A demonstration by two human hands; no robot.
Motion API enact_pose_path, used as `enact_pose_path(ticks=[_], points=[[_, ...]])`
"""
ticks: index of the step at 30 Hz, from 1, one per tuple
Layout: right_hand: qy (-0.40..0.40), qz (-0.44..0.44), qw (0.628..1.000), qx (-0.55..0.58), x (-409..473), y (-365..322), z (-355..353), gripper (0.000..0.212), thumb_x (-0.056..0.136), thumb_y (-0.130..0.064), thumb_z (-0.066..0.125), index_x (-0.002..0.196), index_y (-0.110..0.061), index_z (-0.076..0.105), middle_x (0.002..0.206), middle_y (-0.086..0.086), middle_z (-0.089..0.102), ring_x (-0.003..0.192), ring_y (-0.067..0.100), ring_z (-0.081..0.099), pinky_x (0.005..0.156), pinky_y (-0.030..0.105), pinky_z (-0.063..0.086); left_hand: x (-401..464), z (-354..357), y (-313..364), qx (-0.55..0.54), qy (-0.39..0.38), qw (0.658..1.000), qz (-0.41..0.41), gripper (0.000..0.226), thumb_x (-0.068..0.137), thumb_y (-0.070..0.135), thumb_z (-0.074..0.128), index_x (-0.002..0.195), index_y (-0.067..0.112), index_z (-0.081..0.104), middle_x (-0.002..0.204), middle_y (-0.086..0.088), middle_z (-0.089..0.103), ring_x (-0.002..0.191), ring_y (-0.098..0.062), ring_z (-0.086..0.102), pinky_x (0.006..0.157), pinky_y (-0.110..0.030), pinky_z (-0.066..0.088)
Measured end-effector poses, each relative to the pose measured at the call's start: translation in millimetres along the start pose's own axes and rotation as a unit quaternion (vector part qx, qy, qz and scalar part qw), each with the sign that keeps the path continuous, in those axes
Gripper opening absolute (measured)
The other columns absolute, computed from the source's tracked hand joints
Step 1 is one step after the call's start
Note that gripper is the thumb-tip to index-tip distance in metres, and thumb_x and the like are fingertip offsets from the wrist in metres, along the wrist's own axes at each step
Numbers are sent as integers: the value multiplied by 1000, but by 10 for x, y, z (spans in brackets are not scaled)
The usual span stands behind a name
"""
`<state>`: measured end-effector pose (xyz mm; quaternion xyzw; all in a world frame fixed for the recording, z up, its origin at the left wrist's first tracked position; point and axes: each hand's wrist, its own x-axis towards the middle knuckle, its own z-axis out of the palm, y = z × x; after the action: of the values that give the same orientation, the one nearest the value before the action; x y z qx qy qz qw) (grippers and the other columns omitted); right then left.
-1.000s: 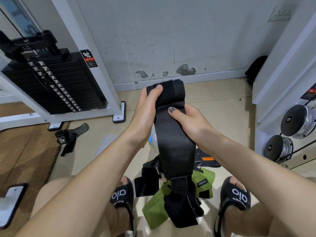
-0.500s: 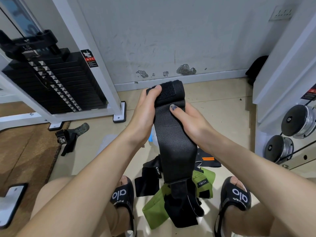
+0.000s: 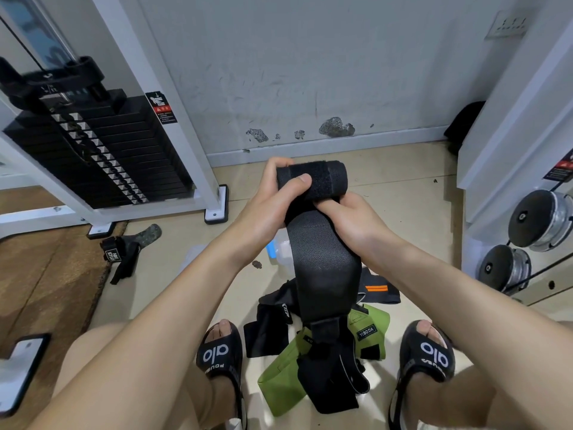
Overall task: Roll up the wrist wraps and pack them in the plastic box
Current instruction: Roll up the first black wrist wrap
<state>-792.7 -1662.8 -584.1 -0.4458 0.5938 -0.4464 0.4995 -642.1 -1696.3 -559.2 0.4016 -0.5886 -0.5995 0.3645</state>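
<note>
My left hand (image 3: 266,201) curls round the rolled top of the black wrist wrap (image 3: 322,259), thumb pressed across its front; my right hand (image 3: 347,217) grips the strap just under the roll, fingers tucked behind it (out of sight); the loose tail hangs below my grip onto a pile of green and black wraps (image 3: 369,330) between my sandals; the plastic box (image 3: 280,248) sits on the floor behind the strap, mostly hidden.

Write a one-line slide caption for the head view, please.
Both hands, left hand and right hand, roll a black wrist wrap above more wraps on the floor.
</note>
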Motion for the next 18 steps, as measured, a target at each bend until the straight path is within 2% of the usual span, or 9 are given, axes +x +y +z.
enact_pose_path(ticks=[2, 4, 8, 11, 13, 16, 18], points=[[-5, -1, 1000, 1, 3, -10, -33, 19, 100, -23, 58, 105, -13, 74, 106, 9, 78, 107, 27, 72, 100, 52, 54, 0, -8, -4, 9, -13, 1000, -6, 11, 106, 30, 54, 111, 37, 47, 92, 18, 66, 75, -2, 62, 68, -24, 54], [-19, -5, 1000, 2, 8, -30, -62, 20, 101, -19, 57, 107, -13, 74, 108, 10, 78, 109, 28, 72, 100, 51, 52, -9, -17, 0, -20, -25, 999, -10, 14, 105, 27, 58, 111, 35, 48, 97, 13, 66, 80, -7, 63, 70, -27, 54], [-50, -20, 998, 31, 2, -98, -105, 23, 102, -14, 55, 118, -14, 72, 114, 9, 77, 110, 21, 72, 94, 38, 55, -12, -41, 19, -93, -44, 995, 8, 20, 104, 7, 55, 112, 25, 50, 92, 6, 67, 81, -10, 65, 70, -23, 54], [-79, -16, 995, 52, -9, -146, -126, 26, 102, -13, 56, 124, -16, 68, 119, 10, 75, 107, 18, 71, 91, 34, 55, -11, -63, 23, -101, -52, 993, 23, 24, 97, 7, 61, 111, 26, 52, 97, -2, 66, 84, -14, 65, 72, -25, 53], [-108, -3, 992, 69, -11, -156, -165, 34, 95, -12, 59, 128, -14, 65, 123, 12, 73, 110, 22, 69, 93, 38, 53, 4, -95, 23, -93, -42, 994, 25, 26, 94, 10, 62, 111, 28, 54, 92, 0, 66, 85, -15, 64, 74, -26, 52], [-173, 16, 979, 109, -44, -178, -239, 54, 77, -13, 54, 131, -10, 61, 114, 7, 70, 97, 18, 65, 84, 32, 52, 24, -159, 27, -30, -23, 998, 54, 28, 88, 14, 66, 106, 34, 59, 95, 1, 64, 92, -18, 61, 83, -32, 50], [-185, 23, 971, 147, -51, -175, -254, 44, 87, -21, 59, 130, -13, 61, 114, 3, 69, 97, 16, 66, 88, 31, 56, 11, -177, 27, 26, -25, 996, 81, 30, 85, 15, 67, 104, 36, 59, 94, 6, 62, 91, -14, 59, 82, -29, 50]])
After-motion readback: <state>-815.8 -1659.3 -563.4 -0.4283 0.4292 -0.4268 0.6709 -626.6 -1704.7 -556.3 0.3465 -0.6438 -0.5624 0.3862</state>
